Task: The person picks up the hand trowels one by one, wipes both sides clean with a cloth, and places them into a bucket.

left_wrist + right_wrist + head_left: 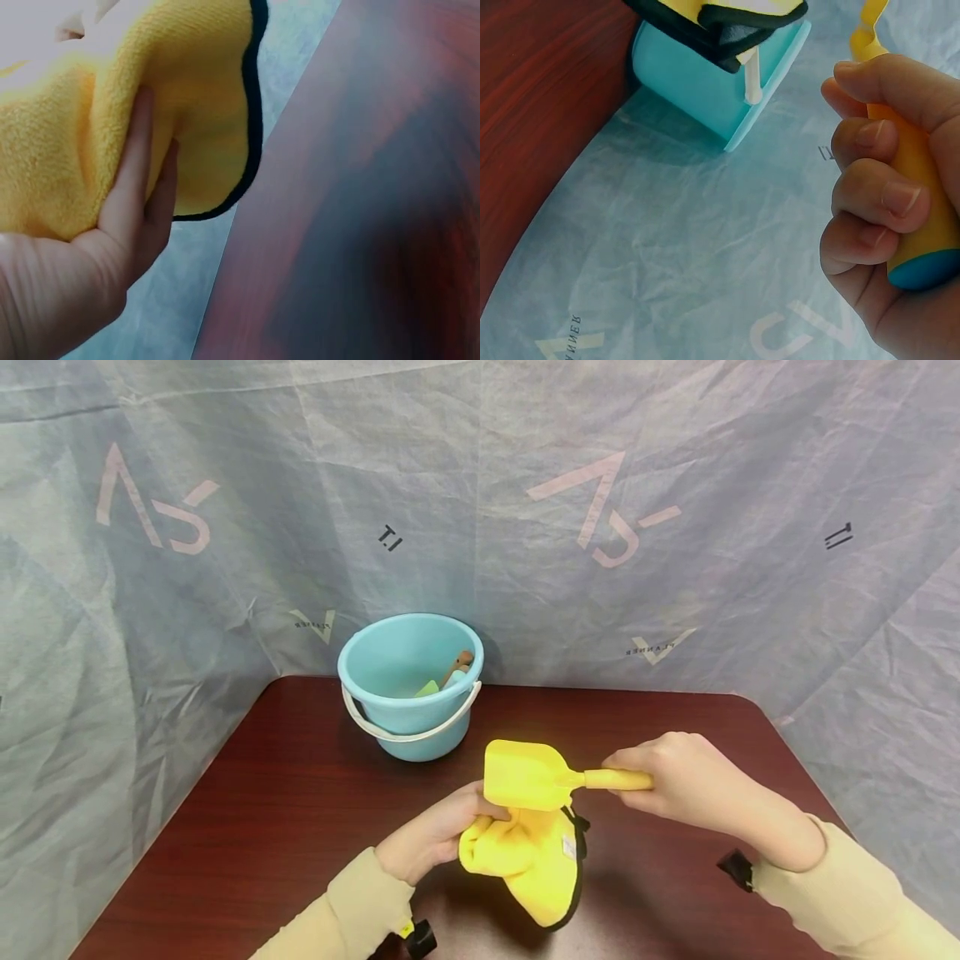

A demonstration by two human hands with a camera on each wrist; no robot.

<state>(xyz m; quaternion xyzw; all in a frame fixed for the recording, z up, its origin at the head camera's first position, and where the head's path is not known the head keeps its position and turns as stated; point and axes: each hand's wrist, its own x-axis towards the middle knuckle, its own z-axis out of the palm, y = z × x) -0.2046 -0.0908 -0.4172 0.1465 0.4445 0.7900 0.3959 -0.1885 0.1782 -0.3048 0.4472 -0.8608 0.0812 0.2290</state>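
Note:
A yellow toy shovel (528,775) is gripped by its handle in my right hand (675,785), fingers curled round it. In the right wrist view the handle (919,187) ends in a blue cap. My left hand (431,831) holds a yellow cloth (543,868) with a dark edge and a small white label, bunched just below the shovel's blade. The left wrist view shows the fingers (135,165) pressed into folds of the cloth (202,112). In the head view the blade overlaps the top of the cloth; whether they touch I cannot tell.
A light blue bucket (412,718) with a white handle stands at the back of the dark red table (300,793). Inside it are a brown-handled item (459,667) and a green piece (427,688). Grey printed sheeting (480,485) hangs behind the table.

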